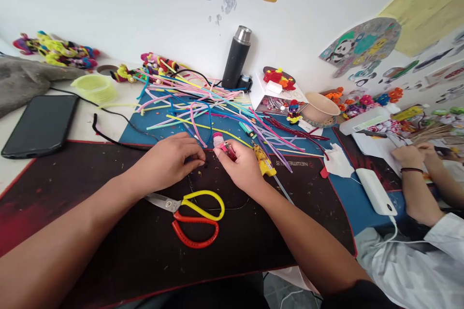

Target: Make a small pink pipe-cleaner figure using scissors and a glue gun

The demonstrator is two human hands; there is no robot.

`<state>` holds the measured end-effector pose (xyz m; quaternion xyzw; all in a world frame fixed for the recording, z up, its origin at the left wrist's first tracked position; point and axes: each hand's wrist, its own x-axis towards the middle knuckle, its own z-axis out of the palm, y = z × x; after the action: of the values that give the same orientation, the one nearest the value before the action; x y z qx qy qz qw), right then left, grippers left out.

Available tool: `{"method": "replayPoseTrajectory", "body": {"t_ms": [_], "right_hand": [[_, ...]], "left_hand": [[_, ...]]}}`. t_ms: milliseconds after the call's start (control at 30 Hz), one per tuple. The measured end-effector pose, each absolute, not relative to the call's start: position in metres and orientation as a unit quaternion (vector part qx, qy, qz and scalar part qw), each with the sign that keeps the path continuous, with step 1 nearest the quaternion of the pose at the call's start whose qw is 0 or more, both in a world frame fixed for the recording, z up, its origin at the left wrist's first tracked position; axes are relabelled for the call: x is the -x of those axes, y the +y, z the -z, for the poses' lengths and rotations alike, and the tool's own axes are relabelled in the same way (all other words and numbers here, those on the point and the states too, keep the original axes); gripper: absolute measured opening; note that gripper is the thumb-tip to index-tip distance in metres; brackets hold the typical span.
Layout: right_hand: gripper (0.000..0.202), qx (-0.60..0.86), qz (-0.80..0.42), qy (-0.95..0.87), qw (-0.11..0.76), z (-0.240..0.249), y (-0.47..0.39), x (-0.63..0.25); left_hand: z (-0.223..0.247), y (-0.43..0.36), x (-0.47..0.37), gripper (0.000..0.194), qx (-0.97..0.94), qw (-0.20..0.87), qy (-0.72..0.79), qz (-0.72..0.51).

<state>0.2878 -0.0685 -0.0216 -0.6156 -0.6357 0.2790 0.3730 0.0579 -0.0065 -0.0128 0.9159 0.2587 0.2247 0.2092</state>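
Note:
My right hand [241, 164] is closed round a small pink and dark red figure [218, 140], whose pink top sticks out past my thumb; the rest of it is mostly covered by my fingers. To its left, my left hand [177, 160] is curled with thumb and fingertips pinched together. A dark speck shows by those fingertips, but I cannot make out what they hold. Scissors [197, 205] with one yellow and one red handle lie on the dark mat [145, 260] below my hands. A yellow glue gun [264, 160] lies just beyond my right hand.
Many coloured pipe cleaners [192, 94] are heaped behind my hands. A black thermos [236, 58] stands by the wall. A phone [39, 125] lies at left, finished figures [58, 50] behind it. At right are a bowl [321, 106], a power bank [376, 192] and another person's hands [411, 157].

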Motion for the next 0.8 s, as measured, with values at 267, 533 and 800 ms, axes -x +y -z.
{"method": "replayPoseTrajectory", "body": {"t_ms": [267, 533, 800], "right_hand": [[0.029, 0.580, -0.318, -0.608, 0.438, 0.016, -0.067, -0.283], [0.027, 0.566, -0.366, -0.574, 0.465, 0.015, -0.057, -0.281], [0.037, 0.528, -0.455, -0.540, 0.472, 0.011, -0.035, -0.268]], "left_hand": [[0.017, -0.010, -0.063, 0.016, -0.948, 0.150, 0.243, -0.143], [0.028, -0.012, -0.067, 0.022, -0.948, 0.145, 0.244, -0.145], [0.006, -0.006, -0.049, 0.018, -0.805, 0.232, 0.423, -0.345]]}}
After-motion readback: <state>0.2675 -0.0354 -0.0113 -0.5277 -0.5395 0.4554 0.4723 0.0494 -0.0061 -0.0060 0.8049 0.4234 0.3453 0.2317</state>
